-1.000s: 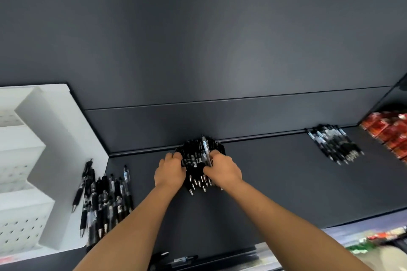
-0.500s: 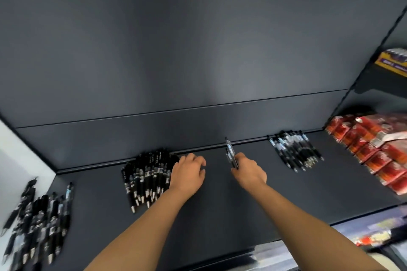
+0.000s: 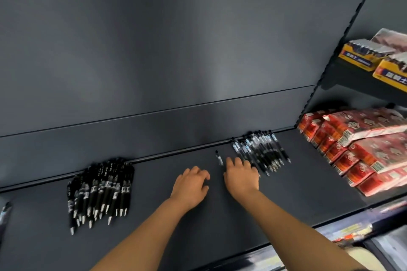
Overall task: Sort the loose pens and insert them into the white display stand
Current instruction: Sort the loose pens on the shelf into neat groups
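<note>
A heap of black pens (image 3: 100, 191) lies on the dark shelf (image 3: 154, 226) at the left. A second heap of pens with clear barrels (image 3: 261, 152) lies at the back right. My right hand (image 3: 241, 177) sits just left of that second heap and pinches a single pen (image 3: 219, 158), which sticks out past its fingers toward the back wall. My left hand (image 3: 190, 185) hovers beside it over bare shelf, its fingers loosely curled and holding nothing. The white display stand is out of view.
Red packets (image 3: 356, 145) are stacked on the shelf at the right. Yellow boxes (image 3: 361, 55) stand on a higher shelf above them. Another pen (image 3: 4, 211) shows at the far left edge. The dark back wall rises right behind the pens.
My right hand has carried one pen from the left heap across to the right heap. My left hand has let go of the left heap and followed. The view swung right, losing the white stand.
</note>
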Demonstrator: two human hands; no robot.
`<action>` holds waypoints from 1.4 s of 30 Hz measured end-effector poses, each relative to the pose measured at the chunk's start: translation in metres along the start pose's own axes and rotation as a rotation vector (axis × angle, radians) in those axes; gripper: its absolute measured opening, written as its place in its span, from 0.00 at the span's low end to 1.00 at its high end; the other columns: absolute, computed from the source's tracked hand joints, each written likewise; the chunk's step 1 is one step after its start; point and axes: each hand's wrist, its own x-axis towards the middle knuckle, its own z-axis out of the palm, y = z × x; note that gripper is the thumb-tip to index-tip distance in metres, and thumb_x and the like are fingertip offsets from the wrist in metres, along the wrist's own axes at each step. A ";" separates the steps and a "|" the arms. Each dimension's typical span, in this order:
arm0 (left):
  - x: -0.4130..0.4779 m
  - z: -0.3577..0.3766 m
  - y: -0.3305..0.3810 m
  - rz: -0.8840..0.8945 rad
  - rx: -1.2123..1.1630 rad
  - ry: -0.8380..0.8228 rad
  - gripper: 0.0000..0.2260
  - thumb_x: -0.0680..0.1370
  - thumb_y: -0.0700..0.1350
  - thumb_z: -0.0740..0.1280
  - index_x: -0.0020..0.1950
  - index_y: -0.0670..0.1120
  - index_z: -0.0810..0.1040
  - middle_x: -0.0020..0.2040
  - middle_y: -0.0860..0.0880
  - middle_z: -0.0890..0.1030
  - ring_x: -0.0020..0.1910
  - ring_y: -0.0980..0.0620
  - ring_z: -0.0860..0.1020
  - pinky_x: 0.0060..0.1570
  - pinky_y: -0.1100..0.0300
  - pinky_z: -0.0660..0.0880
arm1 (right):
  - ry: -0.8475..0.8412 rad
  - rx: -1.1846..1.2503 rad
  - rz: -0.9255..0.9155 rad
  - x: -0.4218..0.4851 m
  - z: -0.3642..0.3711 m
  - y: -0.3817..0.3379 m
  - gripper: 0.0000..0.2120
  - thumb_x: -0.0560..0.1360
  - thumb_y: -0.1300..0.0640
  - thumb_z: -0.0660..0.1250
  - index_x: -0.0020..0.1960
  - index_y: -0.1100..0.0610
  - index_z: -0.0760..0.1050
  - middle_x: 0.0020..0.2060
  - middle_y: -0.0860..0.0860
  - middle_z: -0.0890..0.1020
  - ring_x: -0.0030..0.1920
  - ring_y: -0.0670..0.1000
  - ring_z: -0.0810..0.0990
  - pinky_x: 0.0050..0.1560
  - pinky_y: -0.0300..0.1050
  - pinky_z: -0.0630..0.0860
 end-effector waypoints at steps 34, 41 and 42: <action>0.026 -0.013 -0.015 -0.030 0.025 0.115 0.10 0.79 0.49 0.60 0.59 0.51 0.73 0.57 0.52 0.75 0.57 0.50 0.72 0.54 0.57 0.67 | 0.115 0.032 -0.362 0.029 -0.023 -0.016 0.14 0.79 0.53 0.57 0.62 0.56 0.72 0.60 0.55 0.73 0.62 0.59 0.71 0.61 0.55 0.66; -0.030 -0.041 -0.062 -0.173 0.118 0.236 0.08 0.78 0.48 0.60 0.55 0.50 0.73 0.53 0.51 0.77 0.55 0.49 0.74 0.50 0.56 0.68 | 0.163 0.099 -0.562 0.007 -0.035 -0.075 0.16 0.79 0.50 0.58 0.63 0.55 0.71 0.60 0.55 0.73 0.62 0.59 0.71 0.58 0.53 0.69; -0.040 -0.045 -0.069 -0.197 0.129 0.243 0.07 0.78 0.48 0.59 0.54 0.49 0.73 0.54 0.51 0.77 0.55 0.49 0.74 0.51 0.56 0.68 | 0.156 0.109 -0.588 0.003 -0.036 -0.085 0.16 0.79 0.50 0.58 0.64 0.55 0.71 0.60 0.55 0.73 0.62 0.59 0.71 0.58 0.53 0.69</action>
